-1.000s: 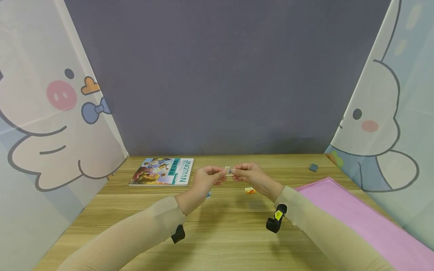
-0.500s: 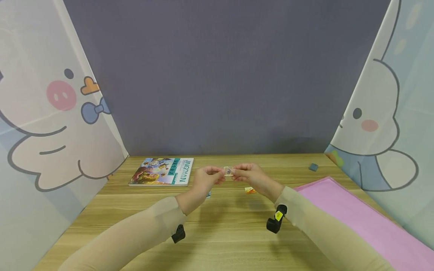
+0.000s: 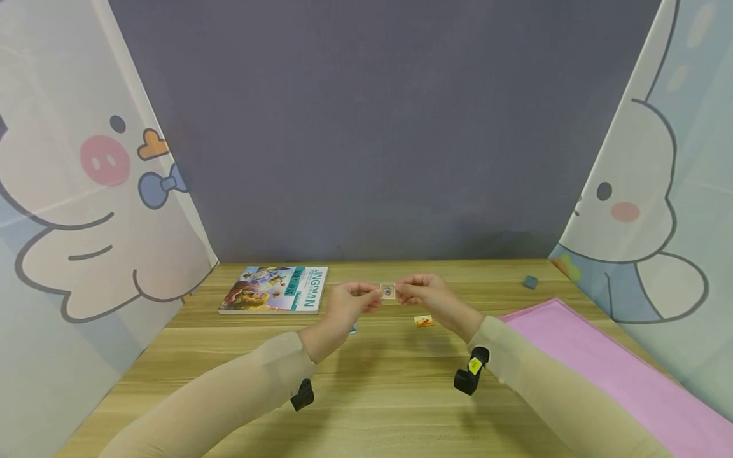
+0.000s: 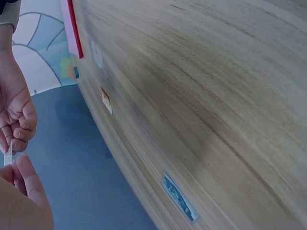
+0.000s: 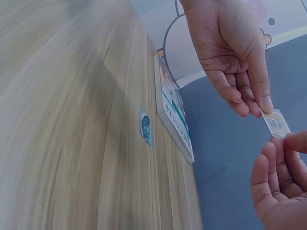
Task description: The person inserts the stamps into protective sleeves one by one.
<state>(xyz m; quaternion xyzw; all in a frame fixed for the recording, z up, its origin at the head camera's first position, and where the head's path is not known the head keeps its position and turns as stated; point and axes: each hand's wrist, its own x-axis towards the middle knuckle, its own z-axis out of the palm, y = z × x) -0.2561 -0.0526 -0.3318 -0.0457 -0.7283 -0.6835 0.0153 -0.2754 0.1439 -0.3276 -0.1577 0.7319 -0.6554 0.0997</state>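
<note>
- Pinch shared: left hand (image 3: 348,304) and right hand (image 3: 431,299) grip the small clear square plastic-looking piece (image 3: 387,291) by opposite edges, above the brown wooden table (image 3: 366,407).
- Uneven pull, I judge, could drop it near the flat orange-and-white card (image 3: 424,321).

Head cam: diffuse, even light w/ faint shadows (image 3: 357,372) on tbl (image 3: 378,423); wrist cams bluish, sl. soft.

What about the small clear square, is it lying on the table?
No, in the right wrist view the left hand and right hand pinch the small clear square between them, off the table.
</note>
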